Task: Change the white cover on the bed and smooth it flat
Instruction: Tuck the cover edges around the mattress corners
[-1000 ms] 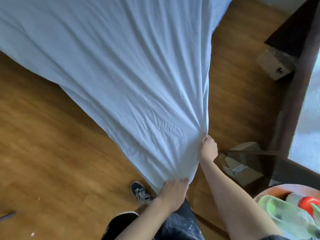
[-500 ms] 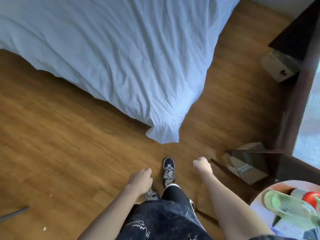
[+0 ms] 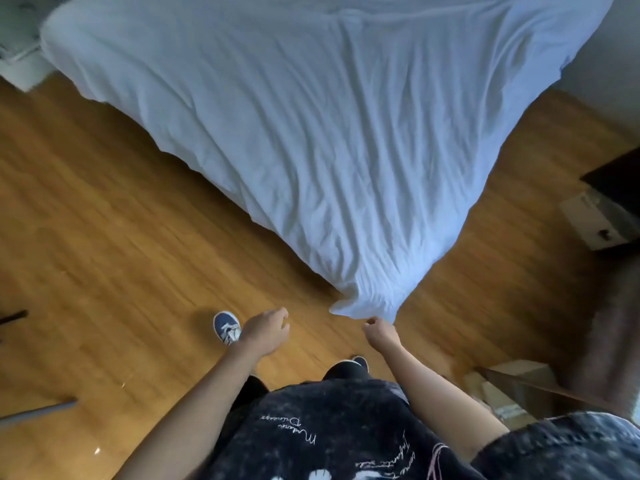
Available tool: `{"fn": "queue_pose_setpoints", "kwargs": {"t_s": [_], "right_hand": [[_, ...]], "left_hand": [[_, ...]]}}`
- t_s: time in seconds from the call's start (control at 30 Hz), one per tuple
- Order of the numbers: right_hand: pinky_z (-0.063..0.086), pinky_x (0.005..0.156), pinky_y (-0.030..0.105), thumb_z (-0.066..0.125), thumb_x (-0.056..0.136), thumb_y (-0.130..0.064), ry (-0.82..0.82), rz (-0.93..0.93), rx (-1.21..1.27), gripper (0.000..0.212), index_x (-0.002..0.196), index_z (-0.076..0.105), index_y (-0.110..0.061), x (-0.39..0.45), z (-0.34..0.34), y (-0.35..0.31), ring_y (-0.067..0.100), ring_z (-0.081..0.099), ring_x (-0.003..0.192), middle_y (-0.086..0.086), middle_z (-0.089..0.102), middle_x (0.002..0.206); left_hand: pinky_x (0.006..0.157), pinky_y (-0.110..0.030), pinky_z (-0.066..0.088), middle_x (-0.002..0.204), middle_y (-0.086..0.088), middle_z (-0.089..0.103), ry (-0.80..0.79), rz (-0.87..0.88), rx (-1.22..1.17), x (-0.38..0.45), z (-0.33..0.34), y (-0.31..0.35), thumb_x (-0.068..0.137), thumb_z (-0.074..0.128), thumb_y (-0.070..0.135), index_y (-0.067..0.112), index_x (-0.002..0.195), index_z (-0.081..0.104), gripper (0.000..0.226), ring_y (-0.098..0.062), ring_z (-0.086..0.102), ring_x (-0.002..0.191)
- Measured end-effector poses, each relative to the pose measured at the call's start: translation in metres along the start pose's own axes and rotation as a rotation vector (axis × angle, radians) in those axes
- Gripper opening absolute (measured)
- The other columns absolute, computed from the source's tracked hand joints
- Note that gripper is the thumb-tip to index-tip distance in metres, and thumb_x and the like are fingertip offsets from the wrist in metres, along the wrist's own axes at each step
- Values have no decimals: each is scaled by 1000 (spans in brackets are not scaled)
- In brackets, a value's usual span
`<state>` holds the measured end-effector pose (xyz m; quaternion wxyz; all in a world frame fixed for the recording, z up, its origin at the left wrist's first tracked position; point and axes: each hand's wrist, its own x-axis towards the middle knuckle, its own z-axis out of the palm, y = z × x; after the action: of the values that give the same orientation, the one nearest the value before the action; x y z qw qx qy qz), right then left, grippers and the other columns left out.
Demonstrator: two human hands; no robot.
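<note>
near: left hand (image 3: 265, 332) over the wood floor (image 3: 104, 258), grip loose, empty | right hand (image 3: 381, 332) curled in a fist, nothing in its grip, just beside the cover's corner | far: white cover (image 3: 311, 133) spread on the bed, wrinkled, near corner drooping to the floor | blue shoe (image 3: 227, 327) left of left hand

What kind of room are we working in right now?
Most likely a bedroom in a home. A white cover drapes over a bed down to a wooden floor, and cardboard boxes sit by dark furniture at the right.
</note>
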<state>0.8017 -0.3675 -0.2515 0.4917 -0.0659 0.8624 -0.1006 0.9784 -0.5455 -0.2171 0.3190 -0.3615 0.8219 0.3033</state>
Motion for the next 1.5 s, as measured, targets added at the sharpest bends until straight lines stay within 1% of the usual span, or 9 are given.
{"fn": "queue_pose_setpoints", "kwargs": {"t_s": [0.1, 0.2, 0.37, 0.6, 0.93, 1.07, 1.17, 1.33, 1.5], "right_hand": [[36, 63, 28, 43, 93, -15, 35, -22, -30, 25, 111, 59, -10, 12, 18, -55, 19, 51, 76, 4, 59, 93], [29, 58, 28, 44, 89, -11, 65, -3, -55, 17, 76, 54, -14, 21, 44, -120, 17, 41, 61, 1, 46, 71], [42, 75, 29, 44, 93, -20, 18, -62, -76, 36, 126, 56, -12, 3, 101, -253, 25, 60, 99, 9, 62, 118], [50, 82, 32, 47, 91, -28, -68, -347, -305, 31, 118, 60, -22, 0, 156, -439, 21, 62, 103, 0, 65, 117], [51, 79, 33, 40, 91, -17, -26, -317, -351, 21, 88, 61, -14, 101, 148, -680, 26, 61, 88, 6, 65, 94], [41, 78, 27, 39, 95, -19, -59, -370, -393, 32, 117, 61, -13, 120, 151, -800, 23, 59, 103, 5, 63, 115], [43, 79, 27, 38, 96, -17, -82, -399, -402, 31, 116, 61, -13, 131, 165, -883, 20, 59, 100, 5, 63, 118], [46, 85, 31, 35, 100, -21, -36, -401, -358, 34, 124, 58, -15, 156, 207, -1007, 24, 58, 108, 6, 62, 123], [50, 79, 34, 37, 97, -15, 70, -226, -140, 29, 112, 61, -9, 190, 275, -1091, 26, 62, 97, 11, 66, 111]], "left_hand": [[90, -33, 47, 134, -3, 54, 6, -13, -32, 13, -34, -70, 101, 40, 30, 17, 134, 47, 35, -22, 55, 114], [86, -32, 44, 133, -2, 55, 40, -33, 9, 22, -84, -152, 101, 39, 28, 17, 133, 48, 35, -22, 55, 114], [80, -32, 45, 133, -3, 53, 64, -61, 68, 31, -179, -273, 103, 36, 27, 15, 133, 48, 34, -22, 55, 110], [85, -35, 46, 142, -5, 46, 18, -105, 64, 73, -292, -381, 106, 34, 26, 13, 145, 36, 42, -25, 51, 119], [84, -33, 47, 137, -5, 50, 19, -262, -130, 154, -439, -508, 104, 36, 28, 14, 140, 43, 39, -23, 55, 111], [84, -31, 44, 133, -6, 52, 74, -313, -138, 180, -498, -560, 103, 35, 26, 14, 135, 46, 37, -22, 53, 112], [83, -31, 43, 125, -4, 56, 108, -325, -171, 204, -533, -601, 100, 38, 25, 14, 126, 53, 32, -21, 53, 110], [73, -31, 42, 123, -2, 55, 83, -218, -129, 268, -603, -696, 101, 35, 27, 17, 121, 54, 29, -21, 53, 104], [88, -35, 44, 129, -3, 50, -17, -26, 197, 353, -689, -805, 98, 33, 14, 16, 130, 49, 35, -23, 48, 116]]}}
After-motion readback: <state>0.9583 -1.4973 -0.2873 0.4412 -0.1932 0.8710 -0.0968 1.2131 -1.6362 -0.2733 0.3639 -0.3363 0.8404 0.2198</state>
